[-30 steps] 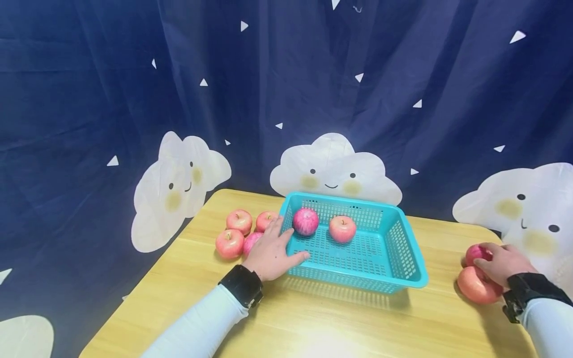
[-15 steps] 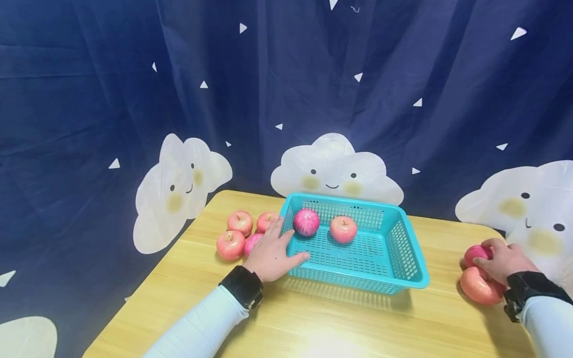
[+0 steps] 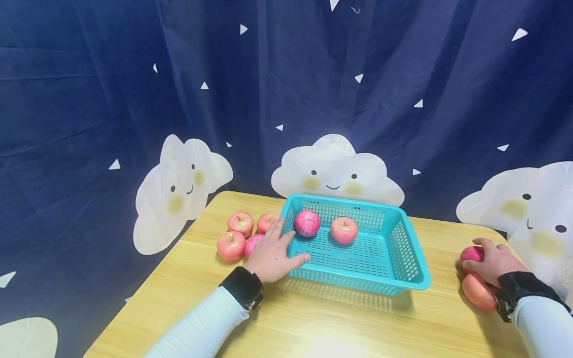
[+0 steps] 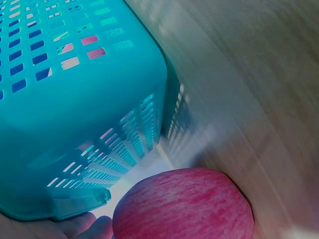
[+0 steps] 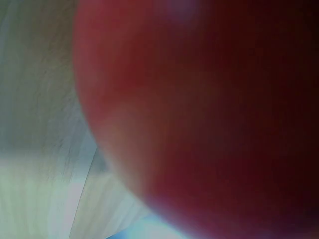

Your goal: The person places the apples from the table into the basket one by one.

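My left hand (image 3: 271,253) lies with fingers spread at the left rim of a turquoise plastic basket (image 3: 358,281). A streaked magenta apple (image 3: 307,223) and a paler pink apple (image 3: 344,230) sit inside the basket. My right hand (image 3: 498,259), at the table's right side, has its fingers and thumb around another magenta apple (image 3: 472,254), partly hidden by the hand. Just in front of it, below the palm, is an orange-red apple (image 3: 478,291). A blurred red apple (image 5: 149,124) fills most of the right wrist view.
Left of the basket, several apples (image 3: 231,245) cluster on the wooden table (image 3: 313,323). One of them, a streaked apple (image 4: 184,206), is close to the basket's wall in the left wrist view. A dark blue curtain (image 3: 250,99) with clouds hangs behind the table.
My right hand has shifted slightly left, and the magenta apple with it. The left hand and the basket stay put.
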`<state>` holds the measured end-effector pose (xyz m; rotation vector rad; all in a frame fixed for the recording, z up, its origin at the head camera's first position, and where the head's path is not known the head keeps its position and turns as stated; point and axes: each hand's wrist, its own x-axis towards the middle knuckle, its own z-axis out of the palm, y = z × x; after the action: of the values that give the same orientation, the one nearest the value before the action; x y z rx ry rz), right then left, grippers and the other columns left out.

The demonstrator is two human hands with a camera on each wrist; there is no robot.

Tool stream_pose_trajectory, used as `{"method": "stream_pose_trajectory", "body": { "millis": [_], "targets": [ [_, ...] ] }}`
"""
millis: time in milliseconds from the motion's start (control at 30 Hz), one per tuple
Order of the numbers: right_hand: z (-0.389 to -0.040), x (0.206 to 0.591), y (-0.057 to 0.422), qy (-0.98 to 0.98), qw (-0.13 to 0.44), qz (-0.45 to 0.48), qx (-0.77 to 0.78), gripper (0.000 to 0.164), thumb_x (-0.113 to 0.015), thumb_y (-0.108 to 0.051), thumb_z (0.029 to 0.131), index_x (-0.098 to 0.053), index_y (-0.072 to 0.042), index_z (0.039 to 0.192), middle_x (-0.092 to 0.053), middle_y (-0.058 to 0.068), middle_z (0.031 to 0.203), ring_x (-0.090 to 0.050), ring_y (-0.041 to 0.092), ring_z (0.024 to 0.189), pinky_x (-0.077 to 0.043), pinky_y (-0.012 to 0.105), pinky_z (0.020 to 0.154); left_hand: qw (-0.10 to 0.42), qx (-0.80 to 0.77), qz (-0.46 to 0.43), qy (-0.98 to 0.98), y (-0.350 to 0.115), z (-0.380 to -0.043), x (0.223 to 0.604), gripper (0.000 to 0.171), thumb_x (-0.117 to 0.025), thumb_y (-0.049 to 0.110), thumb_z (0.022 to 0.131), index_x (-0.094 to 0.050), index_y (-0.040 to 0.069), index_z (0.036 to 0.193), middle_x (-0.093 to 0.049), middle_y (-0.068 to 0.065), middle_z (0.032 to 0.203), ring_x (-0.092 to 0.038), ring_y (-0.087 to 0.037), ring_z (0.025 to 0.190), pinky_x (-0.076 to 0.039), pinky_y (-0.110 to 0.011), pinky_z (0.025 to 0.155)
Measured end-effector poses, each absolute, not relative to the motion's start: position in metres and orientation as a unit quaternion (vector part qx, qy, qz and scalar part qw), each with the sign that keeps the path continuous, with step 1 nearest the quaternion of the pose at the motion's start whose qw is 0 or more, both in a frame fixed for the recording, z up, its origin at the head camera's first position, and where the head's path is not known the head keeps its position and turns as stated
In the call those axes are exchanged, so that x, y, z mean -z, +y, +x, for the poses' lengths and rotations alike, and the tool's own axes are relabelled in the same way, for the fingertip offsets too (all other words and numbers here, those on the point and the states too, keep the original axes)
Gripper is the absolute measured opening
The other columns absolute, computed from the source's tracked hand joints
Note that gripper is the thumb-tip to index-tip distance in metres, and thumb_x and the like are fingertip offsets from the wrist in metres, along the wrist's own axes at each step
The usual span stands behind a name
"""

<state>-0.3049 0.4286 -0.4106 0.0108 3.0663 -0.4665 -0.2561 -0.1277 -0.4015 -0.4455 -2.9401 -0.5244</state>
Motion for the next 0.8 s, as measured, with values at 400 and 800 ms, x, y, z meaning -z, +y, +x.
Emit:
{"method": "stream_pose_trajectory", "body": {
  "millis": [400, 800],
  "targets": [
    [-0.300, 0.397, 0.420, 0.988, -0.048, -0.038, 0.142, 0.069, -0.071, -0.031, 0.087, -0.041, 0.008, 0.136, -0.039, 0.041, 0.110, -0.040, 0.054, 0.100, -0.047, 0.061, 0.067, 0.070, 0.166, -0.154, -0.972, -0.130, -0.259, 0.404, 0.093, -0.046, 0.079, 0.088, -0.050, 0.010, 0.150, -0.022, -0.016, 0.166, -0.017, -0.031, 0.153, -0.029, -0.057, 0.115],
    [-0.296, 0.363, 0.381, 0.983, -0.066, -0.060, 0.161, 0.074, -0.075, -0.036, 0.088, -0.042, 0.003, 0.140, -0.042, 0.036, 0.114, -0.046, 0.052, 0.098, -0.049, 0.058, 0.066, 0.066, 0.172, -0.154, -0.971, -0.130, -0.256, 0.402, 0.092, -0.048, 0.077, 0.088, -0.050, 0.010, 0.150, -0.023, -0.017, 0.165, -0.017, -0.032, 0.153, -0.030, -0.058, 0.115]
  ]
}}
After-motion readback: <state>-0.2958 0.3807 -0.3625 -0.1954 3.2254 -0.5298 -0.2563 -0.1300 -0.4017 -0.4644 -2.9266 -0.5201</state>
